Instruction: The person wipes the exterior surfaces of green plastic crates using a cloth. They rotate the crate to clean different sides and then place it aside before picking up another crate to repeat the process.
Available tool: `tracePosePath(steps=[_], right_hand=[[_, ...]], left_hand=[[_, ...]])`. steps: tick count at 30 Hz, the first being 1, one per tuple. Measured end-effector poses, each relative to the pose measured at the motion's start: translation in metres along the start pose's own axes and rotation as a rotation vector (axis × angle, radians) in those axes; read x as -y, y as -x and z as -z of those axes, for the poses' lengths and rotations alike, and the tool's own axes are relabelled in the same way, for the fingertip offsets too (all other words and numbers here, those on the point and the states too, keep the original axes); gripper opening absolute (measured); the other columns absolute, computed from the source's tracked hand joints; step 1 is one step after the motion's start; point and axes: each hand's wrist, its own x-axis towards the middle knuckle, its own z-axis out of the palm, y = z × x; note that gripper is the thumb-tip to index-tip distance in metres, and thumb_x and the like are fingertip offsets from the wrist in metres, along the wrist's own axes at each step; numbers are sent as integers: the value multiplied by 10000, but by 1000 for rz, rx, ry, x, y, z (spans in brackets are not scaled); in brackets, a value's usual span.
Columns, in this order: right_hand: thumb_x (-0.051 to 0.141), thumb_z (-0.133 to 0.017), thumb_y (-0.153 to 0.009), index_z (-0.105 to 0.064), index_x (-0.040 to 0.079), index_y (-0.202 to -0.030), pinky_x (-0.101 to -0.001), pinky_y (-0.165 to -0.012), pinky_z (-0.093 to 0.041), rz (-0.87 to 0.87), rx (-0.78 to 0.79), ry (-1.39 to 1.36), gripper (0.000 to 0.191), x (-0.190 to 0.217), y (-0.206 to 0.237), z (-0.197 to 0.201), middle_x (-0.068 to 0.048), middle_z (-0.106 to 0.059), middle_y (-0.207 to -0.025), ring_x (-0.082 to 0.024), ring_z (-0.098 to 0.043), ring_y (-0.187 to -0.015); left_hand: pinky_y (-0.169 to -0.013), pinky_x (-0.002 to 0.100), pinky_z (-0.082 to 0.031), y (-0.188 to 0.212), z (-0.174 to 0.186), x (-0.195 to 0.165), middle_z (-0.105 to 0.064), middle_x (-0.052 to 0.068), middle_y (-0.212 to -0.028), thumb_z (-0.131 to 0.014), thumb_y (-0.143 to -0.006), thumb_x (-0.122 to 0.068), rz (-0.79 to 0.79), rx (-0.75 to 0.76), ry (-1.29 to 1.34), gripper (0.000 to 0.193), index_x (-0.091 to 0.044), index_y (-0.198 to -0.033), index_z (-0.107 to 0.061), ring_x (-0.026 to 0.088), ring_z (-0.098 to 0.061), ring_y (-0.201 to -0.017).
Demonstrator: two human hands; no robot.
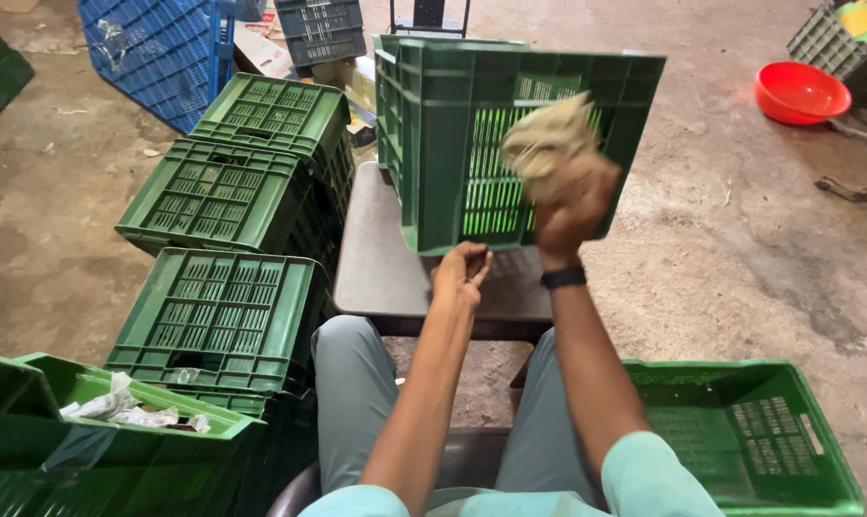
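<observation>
A green plastic crate (433,124) stands tipped on its side on a low dark table (371,258) in front of my knees. My left hand (460,272) grips the crate's lower edge. My right hand (572,206) is raised against the crate's slotted wall, shut on a crumpled beige cloth (546,142), which looks blurred. A dark band sits on my right wrist.
Several overturned green crates (218,311) are stacked at my left. An open green crate with crumpled paper (127,407) is at the lower left, another open green crate (749,431) at the lower right. A blue crate (161,53) and a red bowl (800,92) lie farther off on the concrete floor.
</observation>
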Motion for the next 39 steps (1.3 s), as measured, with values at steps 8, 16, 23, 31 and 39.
tracePosePath(steps=[8, 16, 23, 31, 39], right_hand=[[259, -924, -895, -770, 183, -1178, -557, -1180, -424, 193, 146, 157, 331, 16, -55, -28, -70, -652, -1415, -370, -473, -1398], [154, -892, -806, -787, 170, -1068, -514, -1164, -448, 334, 428, -46, 283, 64, 1, -20, -46, -684, -1261, -382, -547, -1331], [165, -858, -871, -778, 190, -1044, -546, -1166, -471, 561, 450, -9, 192, 36, 15, -18, -17, -696, -1229, -332, -560, -1311], [99, -794, -942, -741, 99, -983, -467, -1093, -536, 77, 177, 256, 67, -63, -42, 50, -74, -656, -1279, -358, -545, -1290], [-14, -730, -857, -722, 62, -1197, -436, -1055, -527, -332, 30, 217, 349, -22, 62, 67, -161, -691, -1252, -339, -619, -1229]], left_hand=[[-710, 383, -660, -7, 33, 10, -678, 120, -763, -684, -777, 106, 4, 48, 51, 105, 5, -762, -662, 231, -687, -677], [-733, 384, -653, -11, 37, 30, -697, 111, -818, -678, -796, 47, -17, 65, 33, 69, -5, -839, -663, 238, -703, -732], [-775, 407, -649, -6, 34, 27, -693, 101, -826, -672, -775, 104, -14, 62, 40, 151, -29, -841, -647, 254, -709, -767], [-748, 428, -659, -7, 42, 6, -665, 133, -770, -668, -768, 124, -9, 45, 64, 115, 17, -783, -628, 255, -682, -690], [-756, 438, -660, -19, 57, 16, -661, 133, -771, -661, -757, 123, -21, 35, 80, 125, 4, -750, -623, 258, -669, -696]])
